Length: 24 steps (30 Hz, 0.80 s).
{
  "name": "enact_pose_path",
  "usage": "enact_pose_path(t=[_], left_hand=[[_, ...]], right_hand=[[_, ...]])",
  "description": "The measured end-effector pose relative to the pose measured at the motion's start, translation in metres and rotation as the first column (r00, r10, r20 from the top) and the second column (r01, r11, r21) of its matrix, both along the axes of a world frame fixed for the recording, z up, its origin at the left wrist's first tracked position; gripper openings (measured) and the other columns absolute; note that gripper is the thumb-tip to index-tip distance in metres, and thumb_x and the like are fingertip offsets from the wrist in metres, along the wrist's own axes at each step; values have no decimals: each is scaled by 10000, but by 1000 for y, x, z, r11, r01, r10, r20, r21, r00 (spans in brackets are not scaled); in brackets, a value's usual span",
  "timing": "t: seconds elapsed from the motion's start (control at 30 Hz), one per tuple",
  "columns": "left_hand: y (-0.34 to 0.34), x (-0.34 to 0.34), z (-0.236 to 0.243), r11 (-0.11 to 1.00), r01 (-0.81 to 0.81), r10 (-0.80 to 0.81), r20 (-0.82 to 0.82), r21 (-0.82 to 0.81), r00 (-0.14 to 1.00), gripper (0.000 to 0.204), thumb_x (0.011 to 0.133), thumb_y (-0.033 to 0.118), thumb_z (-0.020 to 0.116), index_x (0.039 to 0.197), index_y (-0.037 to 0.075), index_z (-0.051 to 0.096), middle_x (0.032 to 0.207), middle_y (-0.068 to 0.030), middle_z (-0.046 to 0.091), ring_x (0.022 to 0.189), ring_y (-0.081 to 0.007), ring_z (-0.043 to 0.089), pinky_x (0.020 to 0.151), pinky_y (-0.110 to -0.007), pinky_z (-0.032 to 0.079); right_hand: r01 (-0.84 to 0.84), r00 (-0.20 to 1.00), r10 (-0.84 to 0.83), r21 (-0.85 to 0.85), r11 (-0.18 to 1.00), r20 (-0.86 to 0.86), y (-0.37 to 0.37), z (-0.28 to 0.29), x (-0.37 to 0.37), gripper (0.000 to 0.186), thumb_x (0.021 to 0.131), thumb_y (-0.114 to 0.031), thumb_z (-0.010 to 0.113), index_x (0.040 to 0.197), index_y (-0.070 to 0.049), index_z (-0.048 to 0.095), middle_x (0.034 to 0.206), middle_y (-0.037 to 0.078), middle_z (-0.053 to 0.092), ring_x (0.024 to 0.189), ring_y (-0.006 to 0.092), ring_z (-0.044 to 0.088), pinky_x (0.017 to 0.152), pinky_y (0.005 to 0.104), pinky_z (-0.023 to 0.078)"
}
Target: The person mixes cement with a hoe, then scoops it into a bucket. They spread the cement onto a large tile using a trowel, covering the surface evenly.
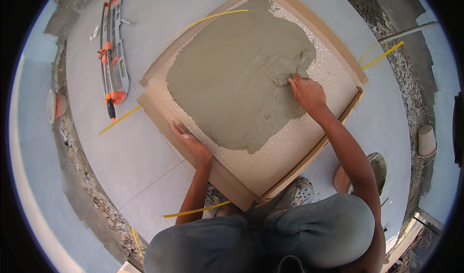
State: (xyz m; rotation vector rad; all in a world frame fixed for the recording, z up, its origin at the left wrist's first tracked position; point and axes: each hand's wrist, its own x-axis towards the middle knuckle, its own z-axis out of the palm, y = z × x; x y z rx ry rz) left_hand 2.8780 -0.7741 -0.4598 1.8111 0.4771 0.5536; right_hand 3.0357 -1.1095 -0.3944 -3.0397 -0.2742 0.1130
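Observation:
A large square tile [261,174] lies in front of me, framed by brown cardboard edge strips [212,176]. Wet grey mortar [222,75] covers much of its surface, leaving bare speckled areas at the right and near corner. My right hand [307,93] is closed on what looks like a trowel [285,79], its mortar-coated blade pressed into the right part of the mortar. Fingers hide most of its handle. My left hand [191,145] rests on the left cardboard strip, fingers stretched out and holding nothing.
An orange-and-grey tile-carrying or cutting tool with long rails [111,55] lies at the left. Yellow straps [384,55] stick out from under the tile. A bucket [341,179] stands beside my right knee; another bucket [426,140] is at far right. Rubble [104,195] borders the floor.

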Motion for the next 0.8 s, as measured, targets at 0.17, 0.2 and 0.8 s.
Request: enact_pose_path(t=[0.17,0.2,0.8], left_hand=[[-13,5,-14,999,39,-39,-1,1,999,705,1108,464,135,1607,-16,4,1694,-196,58,1561,-358,128,1262,-459,121],[-9,4,-13,999,36,-35,-4,8,999,711,1107,479,138,1609,-9,13,1694,-192,68,1560,-353,134,1263,-460,121],[-2,2,-11,958,-5,31,-89,287,996,709,1102,460,186,1567,-75,181,1574,-317,232,1468,-429,305,1222,-509,218]], right_hand=[[190,975,-208,184,964,83,-100,-19,22,389,1023,-355,543,904,-2,657,823,283,685,807,473,684,718,549,554],[197,978,-208,257,946,13,-86,-20,2,398,1018,-348,549,884,9,663,832,304,676,823,486,676,736,559,545],[134,990,-106,391,911,-92,-20,27,107,487,1009,-472,520,1097,-38,723,1001,268,704,984,452,666,887,516,526]])
